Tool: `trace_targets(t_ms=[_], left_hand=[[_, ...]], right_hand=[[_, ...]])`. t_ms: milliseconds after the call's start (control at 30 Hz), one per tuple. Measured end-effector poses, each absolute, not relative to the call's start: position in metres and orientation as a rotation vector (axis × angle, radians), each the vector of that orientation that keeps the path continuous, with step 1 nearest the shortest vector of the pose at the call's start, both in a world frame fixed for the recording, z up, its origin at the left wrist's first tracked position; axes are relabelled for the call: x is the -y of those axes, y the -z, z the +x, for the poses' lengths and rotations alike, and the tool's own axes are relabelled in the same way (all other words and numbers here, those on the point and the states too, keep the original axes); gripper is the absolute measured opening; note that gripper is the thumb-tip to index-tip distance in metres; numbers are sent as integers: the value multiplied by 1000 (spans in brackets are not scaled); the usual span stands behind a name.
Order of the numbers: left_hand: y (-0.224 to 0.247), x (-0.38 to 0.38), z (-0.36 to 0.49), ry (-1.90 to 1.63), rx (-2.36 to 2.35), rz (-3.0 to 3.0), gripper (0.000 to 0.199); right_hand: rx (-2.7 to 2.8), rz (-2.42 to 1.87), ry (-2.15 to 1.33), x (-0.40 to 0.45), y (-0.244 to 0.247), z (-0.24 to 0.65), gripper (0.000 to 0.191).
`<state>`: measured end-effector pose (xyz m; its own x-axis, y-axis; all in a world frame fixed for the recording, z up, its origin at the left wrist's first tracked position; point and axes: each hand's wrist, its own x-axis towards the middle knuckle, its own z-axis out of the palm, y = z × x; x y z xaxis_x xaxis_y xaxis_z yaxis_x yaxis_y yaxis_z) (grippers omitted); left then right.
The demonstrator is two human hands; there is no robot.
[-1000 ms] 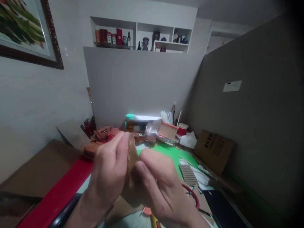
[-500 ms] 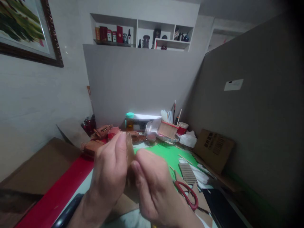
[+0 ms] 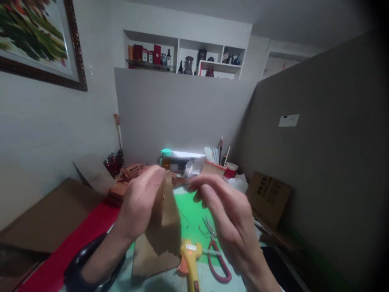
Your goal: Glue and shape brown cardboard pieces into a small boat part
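Observation:
My left hand [image 3: 141,202] is wrapped round the left side of a folded brown cardboard piece [image 3: 170,221], which stands on edge above the table. My right hand [image 3: 226,211] is raised to the right of the cardboard, apart from it, with its fingers bent forward and nothing visible in them. Beneath the hands lies a yellow glue gun [image 3: 191,259] with a small red light. Red-handled scissors [image 3: 217,259] rest beside it, partly under my right hand. A flat cardboard sheet [image 3: 148,259] lies below the held piece.
A green mat [image 3: 190,211] covers the middle of the table. Behind it stand a teal-lidded jar [image 3: 165,158], a red and white cup [image 3: 231,170] and brown cardboard models [image 3: 120,188]. A cardboard box [image 3: 270,198] is at the right, a red strip [image 3: 82,235] at the left.
My right hand has let go of the cardboard and moved right, its fingers loosening. The folded cardboard, glue gun and scissors now show more fully. The camera view has tilted up slightly.

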<state>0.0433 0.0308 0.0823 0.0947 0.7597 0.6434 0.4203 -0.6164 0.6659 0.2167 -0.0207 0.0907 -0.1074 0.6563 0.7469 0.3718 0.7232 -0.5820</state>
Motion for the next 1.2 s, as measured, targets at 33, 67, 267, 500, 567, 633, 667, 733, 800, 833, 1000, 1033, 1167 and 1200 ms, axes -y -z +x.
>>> trace_targets(t_ms=[33,67,267,500,567,633,667,733,800,833,1000,1033,1167,1200], left_hand=[[-81,-31,43,-1555,-1206,2120,40],[-80,-31,43,-1581,-1251,2186,37],[-72,-26,56,-1581,-1334,2637,24],[-73,-23,59,-1642,-1092,2607,22],[-77,-22,53,-1697,-1064,2446,23],[-82,-20,46,-1712,-1041,2253,26],[-85,-18,43,-1693,-1020,2155,28],[-89,-15,37,-1616,-956,1968,33],[-92,-14,33,-1541,-870,1794,36],[-92,-14,31,-1516,-828,1718,35],[-91,-20,30,-1492,-742,1523,18],[-91,-21,29,-1495,-746,1515,14],[-90,-23,29,-1489,-781,1530,8],[-90,-24,29,-1481,-792,1541,8]], right_hand=[[1725,-809,-263,23,-91,217,20],[1732,-796,-240,25,-91,218,21],[1852,-755,-89,30,-88,209,25],[1776,-687,266,36,-76,185,27],[1760,-690,273,39,-76,183,27],[1794,-681,213,39,-79,185,27],[1816,-671,164,39,-82,186,28],[1867,-639,44,37,-86,191,28],[1909,-616,-77,35,-88,196,25],[1914,-614,-123,33,-88,198,21],[1773,-653,-207,30,-82,204,17],[1753,-672,-220,30,-80,206,16],[1697,-764,-318,30,-67,212,12],[1680,-794,-351,30,-63,214,12]])
